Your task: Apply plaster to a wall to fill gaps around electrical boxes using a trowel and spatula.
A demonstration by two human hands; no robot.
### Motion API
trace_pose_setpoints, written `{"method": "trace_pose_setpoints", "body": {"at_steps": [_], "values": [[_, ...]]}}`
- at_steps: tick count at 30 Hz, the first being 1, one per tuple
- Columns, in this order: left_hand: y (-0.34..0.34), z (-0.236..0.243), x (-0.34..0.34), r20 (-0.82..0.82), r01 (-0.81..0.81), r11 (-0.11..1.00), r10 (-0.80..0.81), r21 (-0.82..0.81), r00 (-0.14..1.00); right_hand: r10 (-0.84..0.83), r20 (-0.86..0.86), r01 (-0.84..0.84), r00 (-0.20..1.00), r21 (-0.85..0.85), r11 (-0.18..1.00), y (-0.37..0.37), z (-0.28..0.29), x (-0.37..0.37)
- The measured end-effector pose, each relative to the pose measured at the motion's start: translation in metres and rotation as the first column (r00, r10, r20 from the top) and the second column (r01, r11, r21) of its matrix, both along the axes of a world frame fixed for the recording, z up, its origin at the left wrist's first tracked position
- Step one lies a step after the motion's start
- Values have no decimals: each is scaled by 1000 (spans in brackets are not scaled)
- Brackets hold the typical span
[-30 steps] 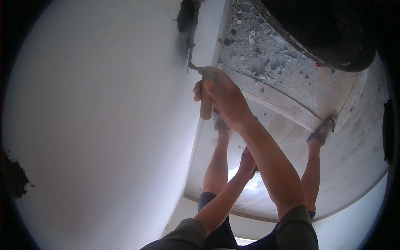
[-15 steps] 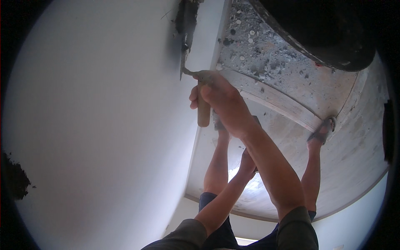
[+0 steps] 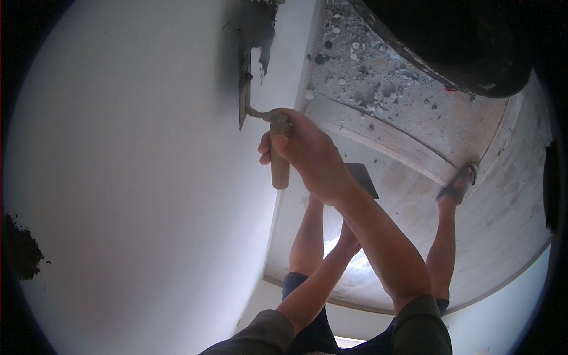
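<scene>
My right hand is closed round the wooden handle of a trowel. The trowel's flat metal blade stands along the white wall, next to a wet dark grey mortar patch at the top. My left hand is lower, partly behind my right forearm, with its fingers mostly hidden. It appears closed on a dark flat plate, whose squared far end shows past the right forearm.
A large black tub stands at the far right, over a floor strewn with grey rubble. A pale board-like strip crosses the floor near my feet. Another dark rough patch marks the wall at far left.
My right hand and the trowel have moved left and slightly nearer along the wall. More of the dark mortar patch shows, and more of the flat plate has come into sight.
</scene>
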State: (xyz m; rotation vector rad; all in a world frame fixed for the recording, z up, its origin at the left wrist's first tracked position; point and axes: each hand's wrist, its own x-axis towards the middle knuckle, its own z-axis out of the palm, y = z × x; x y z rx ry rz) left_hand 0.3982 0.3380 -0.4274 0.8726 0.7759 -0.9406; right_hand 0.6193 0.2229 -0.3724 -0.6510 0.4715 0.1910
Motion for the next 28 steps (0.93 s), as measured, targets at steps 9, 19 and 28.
{"method": "trace_pose_setpoints", "body": {"at_steps": [9, 19, 28], "values": [[17, -19, -9, -120, 39, 996, -49, -82, 992, -86, -140, 99, 986, 85, 991, -6, -17, -24], [-1, -2, 4, 163, 343, 918, -376, 198, 912, -101, -84, 121, 991, 271, 955, 15, -22, -12], [19, -15, -9, -253, -283, 937, 229, -203, 940, -60, -58, 76, 997, 331, 941, 17, -22, -1]]}}
